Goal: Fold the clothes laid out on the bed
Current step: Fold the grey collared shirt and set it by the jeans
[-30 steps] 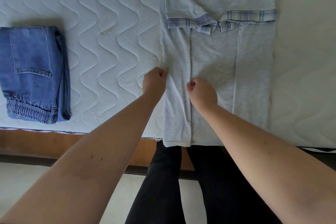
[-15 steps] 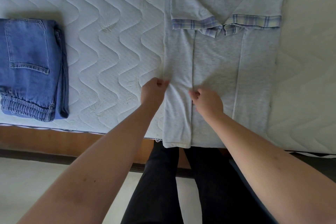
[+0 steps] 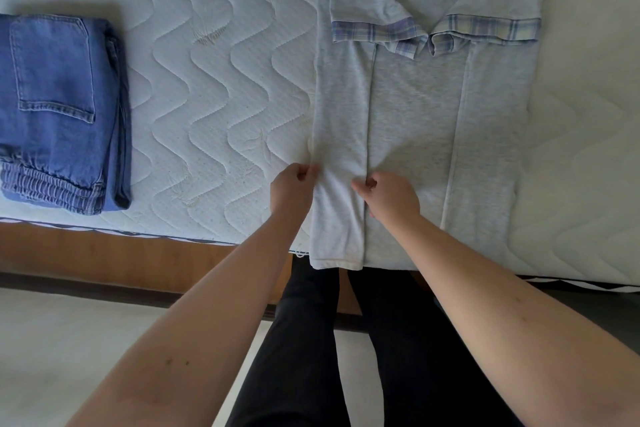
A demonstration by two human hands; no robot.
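A light grey garment [image 3: 419,121] with plaid-trimmed sleeves lies flat on the white quilted mattress [image 3: 214,87], both long sides folded inward and its hem at the bed's near edge. My left hand [image 3: 292,189] pinches the outer left edge of the folded strip. My right hand [image 3: 389,198] pinches the inner edge of that same strip, a hand's width to the right. Both sleeves are folded across the upper part, their plaid cuffs meeting near the middle.
A folded pair of blue jeans [image 3: 59,111] sits on the mattress at the far left. The wooden bed frame [image 3: 114,253] runs below the mattress edge. My legs in black trousers [image 3: 346,357] stand on the pale floor against the bed.
Both hands have slid a little toward the near edge of the bed along the left folded strip, still pinching it. The garment stays in place.
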